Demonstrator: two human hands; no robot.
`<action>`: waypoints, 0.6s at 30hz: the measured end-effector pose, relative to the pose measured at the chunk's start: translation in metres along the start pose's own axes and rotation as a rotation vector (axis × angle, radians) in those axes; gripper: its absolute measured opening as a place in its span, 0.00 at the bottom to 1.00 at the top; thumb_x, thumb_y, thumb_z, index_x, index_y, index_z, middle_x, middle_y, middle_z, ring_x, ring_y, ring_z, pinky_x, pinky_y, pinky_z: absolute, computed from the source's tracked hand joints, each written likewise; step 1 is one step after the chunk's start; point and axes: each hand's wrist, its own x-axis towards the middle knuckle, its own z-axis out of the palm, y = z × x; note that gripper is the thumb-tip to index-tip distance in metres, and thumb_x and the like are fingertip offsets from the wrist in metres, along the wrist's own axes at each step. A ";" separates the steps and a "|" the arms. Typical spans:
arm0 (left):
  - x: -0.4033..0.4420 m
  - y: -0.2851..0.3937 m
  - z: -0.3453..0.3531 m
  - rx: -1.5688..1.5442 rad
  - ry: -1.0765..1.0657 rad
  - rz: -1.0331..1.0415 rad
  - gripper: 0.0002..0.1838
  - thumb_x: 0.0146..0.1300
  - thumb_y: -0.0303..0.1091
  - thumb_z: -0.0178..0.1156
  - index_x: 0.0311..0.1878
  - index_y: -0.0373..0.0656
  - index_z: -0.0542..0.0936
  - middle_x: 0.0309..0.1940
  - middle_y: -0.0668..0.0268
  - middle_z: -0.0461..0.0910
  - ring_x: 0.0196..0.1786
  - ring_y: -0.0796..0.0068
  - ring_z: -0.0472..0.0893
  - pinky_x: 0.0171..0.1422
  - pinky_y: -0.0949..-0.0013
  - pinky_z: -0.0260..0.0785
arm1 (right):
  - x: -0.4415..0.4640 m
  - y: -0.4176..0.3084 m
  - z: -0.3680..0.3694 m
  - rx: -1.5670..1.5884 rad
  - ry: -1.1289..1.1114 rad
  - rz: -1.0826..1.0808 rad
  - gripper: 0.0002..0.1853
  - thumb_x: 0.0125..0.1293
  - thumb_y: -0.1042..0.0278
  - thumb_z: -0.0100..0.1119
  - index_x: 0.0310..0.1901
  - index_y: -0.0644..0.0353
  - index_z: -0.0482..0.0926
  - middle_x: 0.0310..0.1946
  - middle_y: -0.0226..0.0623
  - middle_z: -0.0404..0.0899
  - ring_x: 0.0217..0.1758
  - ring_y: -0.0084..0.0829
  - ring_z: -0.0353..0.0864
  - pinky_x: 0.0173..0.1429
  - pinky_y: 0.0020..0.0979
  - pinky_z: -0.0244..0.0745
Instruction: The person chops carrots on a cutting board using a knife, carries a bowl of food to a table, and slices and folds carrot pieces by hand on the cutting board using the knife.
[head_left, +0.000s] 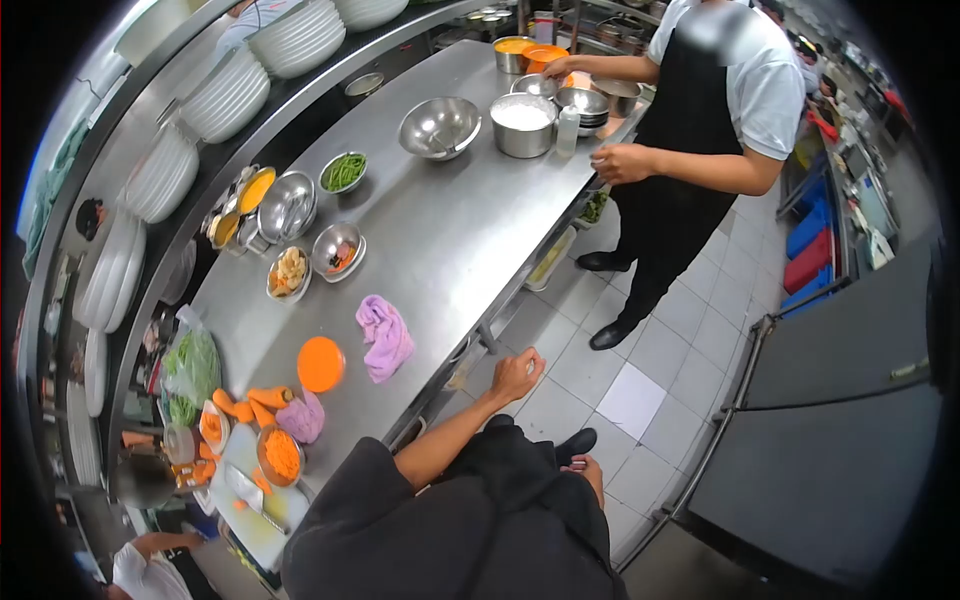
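My left hand [518,376] is held over the tiled floor just off the table's edge, its fingers curled closed with nothing visible in them. Lower down, my right hand [588,474] hangs beside my dark clothing; its fingers are too small and partly hidden to read. Nearest to my left hand on the steel table [430,270] lies a crumpled purple cloth [384,338]. An orange round lid or disc [321,364] is beside it. Further left are whole carrots [268,397], a bowl of shredded carrot [281,456] and a white cutting board [262,535] with a broad blade [246,490].
A person [700,110] in a black apron stands across the table's right side, near a steel pot [523,125] and bowls. Stacked plates [226,100] line the shelf. A grey cabinet [830,440] stands at right. Another person [150,570] is at lower left.
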 end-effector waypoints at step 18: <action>-0.130 -0.031 0.109 0.299 -0.211 -0.842 0.22 0.75 0.46 0.44 0.45 0.40 0.82 0.44 0.43 0.83 0.52 0.40 0.80 0.60 0.46 0.70 | 0.072 0.151 -0.242 -0.018 -0.040 0.209 0.09 0.61 0.75 0.63 0.43 0.66 0.79 0.31 0.42 0.85 0.28 0.31 0.86 0.30 0.29 0.81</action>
